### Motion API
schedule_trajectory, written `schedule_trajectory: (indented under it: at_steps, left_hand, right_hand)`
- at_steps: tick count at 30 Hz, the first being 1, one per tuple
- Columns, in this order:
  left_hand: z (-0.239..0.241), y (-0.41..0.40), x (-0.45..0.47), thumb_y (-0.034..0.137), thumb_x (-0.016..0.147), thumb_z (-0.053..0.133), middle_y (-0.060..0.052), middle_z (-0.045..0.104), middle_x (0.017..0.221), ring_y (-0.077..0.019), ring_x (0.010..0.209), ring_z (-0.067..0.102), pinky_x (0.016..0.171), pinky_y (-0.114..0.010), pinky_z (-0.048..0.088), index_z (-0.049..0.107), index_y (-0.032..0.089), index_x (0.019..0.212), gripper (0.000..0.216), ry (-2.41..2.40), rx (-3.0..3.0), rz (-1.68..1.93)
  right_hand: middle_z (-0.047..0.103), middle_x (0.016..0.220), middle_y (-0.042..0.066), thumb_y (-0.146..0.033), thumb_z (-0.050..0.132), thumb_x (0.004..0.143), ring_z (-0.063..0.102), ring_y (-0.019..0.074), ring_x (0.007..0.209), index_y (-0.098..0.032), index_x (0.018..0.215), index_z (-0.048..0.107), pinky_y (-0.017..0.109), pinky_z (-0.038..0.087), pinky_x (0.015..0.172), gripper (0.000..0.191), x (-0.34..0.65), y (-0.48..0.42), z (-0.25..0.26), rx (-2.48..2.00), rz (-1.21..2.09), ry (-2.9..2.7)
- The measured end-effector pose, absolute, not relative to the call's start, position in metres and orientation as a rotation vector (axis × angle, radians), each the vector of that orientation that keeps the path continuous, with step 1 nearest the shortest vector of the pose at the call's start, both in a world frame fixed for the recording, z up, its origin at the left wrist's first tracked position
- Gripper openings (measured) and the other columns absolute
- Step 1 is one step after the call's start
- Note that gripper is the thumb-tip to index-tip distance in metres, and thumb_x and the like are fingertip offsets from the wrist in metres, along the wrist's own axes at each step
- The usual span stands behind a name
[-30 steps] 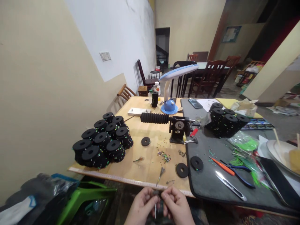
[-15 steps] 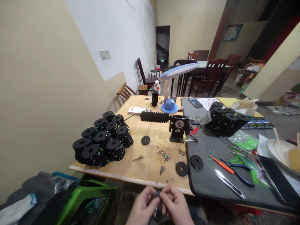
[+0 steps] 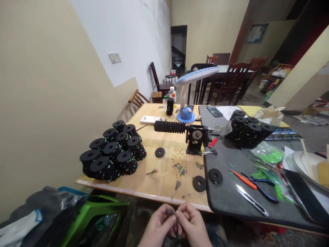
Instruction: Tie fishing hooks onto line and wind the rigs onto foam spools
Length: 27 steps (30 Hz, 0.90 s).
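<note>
My left hand point(image 3: 158, 226) and my right hand point(image 3: 191, 224) meet below the table's near edge, fingertips pinched together on a small dark piece point(image 3: 171, 213) held between them. It is too small to tell what it is. On the wooden table point(image 3: 159, 187) just beyond my hands lie a thin metal tool point(image 3: 176, 188), a scatter of coloured beads point(image 3: 180, 168) and three loose black foam discs point(image 3: 199, 183). A black hand-crank winder point(image 3: 196, 139) with a ribbed black roll stands mid-table.
Stacks of black foam spools point(image 3: 113, 156) fill the left of the table, more spools point(image 3: 248, 132) at the right on a grey mat point(image 3: 231, 202). Scissors, an orange tool and green strands lie on the mat. A blue desk lamp point(image 3: 189, 99) stands behind. A green stool point(image 3: 102, 212) sits at lower left.
My hands stay pinched together in the same place, shifting only slightly. The thin piece that hung below my fingers no longer shows. The view has tilted a little upward.
</note>
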<state>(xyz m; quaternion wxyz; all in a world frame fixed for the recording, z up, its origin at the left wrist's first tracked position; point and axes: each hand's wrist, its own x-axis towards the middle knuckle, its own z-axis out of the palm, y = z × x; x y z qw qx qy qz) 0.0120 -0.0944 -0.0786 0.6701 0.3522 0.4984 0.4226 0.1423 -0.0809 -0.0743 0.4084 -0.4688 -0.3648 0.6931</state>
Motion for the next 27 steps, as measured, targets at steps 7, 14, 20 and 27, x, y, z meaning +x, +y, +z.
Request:
schedule_trajectory:
  at_steps: [7,14,20,27]
  left_hand:
    - [-0.061,-0.095,0.009,0.055,0.068,0.074,0.004,0.057,0.055,-0.0112,0.05,0.052,0.051,-0.022,0.041,0.056,0.018,0.072,0.041,1.228,0.821,0.917]
    - [-0.053,-0.097,0.01,0.05,0.068,0.074,0.005,0.053,0.059,-0.0124,0.054,0.051,0.052,-0.023,0.04,0.055,0.018,0.07,0.037,1.289,0.833,0.898]
    - [-0.057,-0.098,0.009,0.042,0.072,0.073,0.005,0.05,0.064,-0.0135,0.061,0.05,0.058,-0.024,0.041,0.056,0.018,0.072,0.029,1.294,0.908,0.934]
    - [-0.068,-0.101,0.006,0.035,0.079,0.066,0.002,0.053,0.07,-0.0173,0.071,0.054,0.07,-0.027,0.045,0.056,0.018,0.075,0.02,1.325,1.06,0.967]
  right_hand:
    - [0.048,0.035,-0.009,-0.08,0.063,0.062,0.029,0.0039,0.03,-0.021,0.065,0.046,0.017,0.022,0.036,0.061,0.149,-0.09,-0.085,-1.277,1.753,-0.974]
    - [0.047,0.032,-0.01,-0.08,0.062,0.062,0.028,0.0035,0.026,-0.021,0.065,0.048,0.016,0.018,0.032,0.061,0.15,-0.096,-0.091,-1.262,1.853,-1.033]
    - [0.048,0.031,-0.01,-0.081,0.062,0.06,0.028,0.0029,0.024,-0.022,0.065,0.046,0.016,0.014,0.03,0.062,0.147,-0.096,-0.088,-1.244,1.948,-0.997]
    - [0.048,0.03,-0.011,-0.08,0.064,0.058,0.029,0.0032,0.024,-0.023,0.065,0.044,0.015,0.015,0.029,0.061,0.147,-0.094,-0.091,-1.24,1.979,-0.986]
